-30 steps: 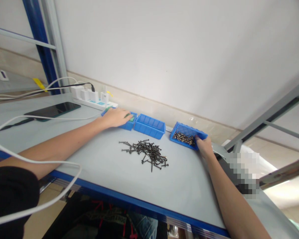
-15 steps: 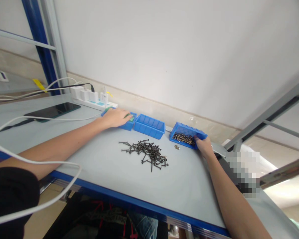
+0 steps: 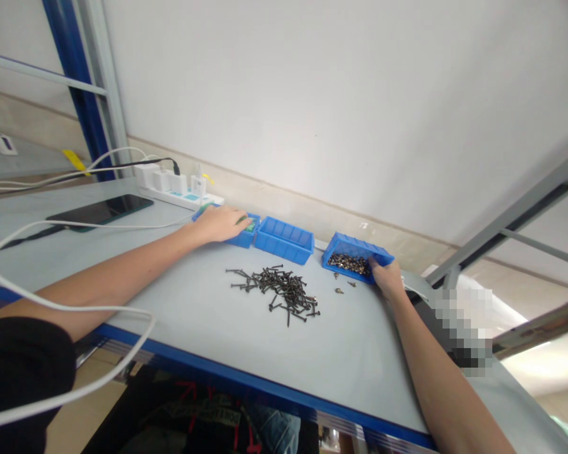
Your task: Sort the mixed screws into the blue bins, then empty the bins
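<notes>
My right hand (image 3: 387, 277) grips the right end of a blue bin (image 3: 355, 243), which is tipped toward me. Small brass-coloured screw-like pieces (image 3: 348, 263) lie heaped inside it, and a few loose ones (image 3: 339, 291) are on the table before its mouth. My left hand (image 3: 221, 223) rests over another blue bin (image 3: 242, 239) containing green items, fingers apart; its fingertips are partly hidden. Between the two stands a third blue bin (image 3: 284, 247), upright. A pile of dark screws (image 3: 284, 287) is spread on the table in front of it.
A white power strip (image 3: 180, 198) with plugged-in chargers stands at the back left, near a dark phone (image 3: 104, 211). A white cable (image 3: 76, 309) loops across my left forearm. The wall (image 3: 312, 126) rises right behind the bins. A dark object (image 3: 430, 318) lies beyond my right forearm.
Some brass-coloured pieces in front of the tipped bin have shifted and spread out toward me and to the right. Both hands stay in nearly the same place.
</notes>
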Tool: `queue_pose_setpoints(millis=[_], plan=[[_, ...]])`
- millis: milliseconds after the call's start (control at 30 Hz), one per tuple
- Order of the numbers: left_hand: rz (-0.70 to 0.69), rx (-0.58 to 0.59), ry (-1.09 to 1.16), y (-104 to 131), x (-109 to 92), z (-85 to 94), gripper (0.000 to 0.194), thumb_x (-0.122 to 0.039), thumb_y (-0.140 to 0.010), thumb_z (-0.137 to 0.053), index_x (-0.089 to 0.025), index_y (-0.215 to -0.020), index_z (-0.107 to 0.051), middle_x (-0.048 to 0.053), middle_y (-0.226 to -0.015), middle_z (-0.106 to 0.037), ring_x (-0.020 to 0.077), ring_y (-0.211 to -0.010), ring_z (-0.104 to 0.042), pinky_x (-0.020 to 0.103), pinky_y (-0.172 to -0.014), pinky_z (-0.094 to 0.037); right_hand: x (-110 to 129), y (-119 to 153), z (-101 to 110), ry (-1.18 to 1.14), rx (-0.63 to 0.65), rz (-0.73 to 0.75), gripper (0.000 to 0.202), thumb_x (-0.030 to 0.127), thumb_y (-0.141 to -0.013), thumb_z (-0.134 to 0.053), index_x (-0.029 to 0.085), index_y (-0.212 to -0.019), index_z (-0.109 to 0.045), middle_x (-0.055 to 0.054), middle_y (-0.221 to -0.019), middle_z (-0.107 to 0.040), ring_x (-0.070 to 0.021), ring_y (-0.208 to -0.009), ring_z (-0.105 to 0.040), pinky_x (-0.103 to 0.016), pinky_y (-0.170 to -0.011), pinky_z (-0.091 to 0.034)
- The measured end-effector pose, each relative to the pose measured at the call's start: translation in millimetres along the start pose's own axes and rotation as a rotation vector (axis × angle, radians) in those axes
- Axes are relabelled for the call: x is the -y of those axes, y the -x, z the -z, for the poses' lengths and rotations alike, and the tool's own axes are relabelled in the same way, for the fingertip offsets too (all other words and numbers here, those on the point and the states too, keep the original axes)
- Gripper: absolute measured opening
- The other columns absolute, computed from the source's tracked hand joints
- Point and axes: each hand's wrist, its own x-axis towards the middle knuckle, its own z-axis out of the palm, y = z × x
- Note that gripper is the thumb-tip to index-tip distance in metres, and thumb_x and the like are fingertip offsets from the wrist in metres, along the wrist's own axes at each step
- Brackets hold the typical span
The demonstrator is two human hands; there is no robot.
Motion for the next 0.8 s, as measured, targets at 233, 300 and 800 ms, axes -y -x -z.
queue_pose_setpoints(millis=[233,300,800], plan=[[-0.007,-0.006,-0.005,-0.5,0.1,-0.4,0.054,-0.054,-0.091,-0.020,-0.024,-0.111,-0.060,0.006,-0.119,-0.063,0.0282,-0.110,-0.055,0.042,-0.092,-0.038,-2.3,0.5,-0.6,-0.002,0.008,0.030,0.031,0.036,-0.067,-0.055,0.017,-0.092,-0.064,-0.009,-0.092,-0.068,-0.0274,-0.092,-0.059,-0.044,-0.092,-0.042],[-0.004,-0.010,-0.008,-0.7,0.1,-0.7,0.054,-0.054,-0.092,-0.020,-0.024,-0.112,-0.060,0.006,-0.118,-0.063,0.0279,-0.110,-0.055,0.042,-0.092,-0.039,-2.4,0.6,-0.9,-0.004,0.007,0.037,0.032,0.036,-0.068,-0.055,0.017,-0.092,-0.064,-0.009,-0.093,-0.068,-0.0272,-0.093,-0.059,-0.044,-0.092,-0.041],[-0.009,-0.007,-0.001,-0.4,-0.2,0.1,0.053,-0.053,-0.091,-0.020,-0.025,-0.112,-0.060,0.006,-0.118,-0.063,0.0291,-0.110,-0.054,0.044,-0.091,-0.039,1.1,2.1,-1.5,0.003,-0.009,0.040,0.031,0.038,-0.069,-0.055,0.019,-0.091,-0.063,-0.008,-0.091,-0.068,-0.0275,-0.092,-0.059,-0.044,-0.091,-0.042]])
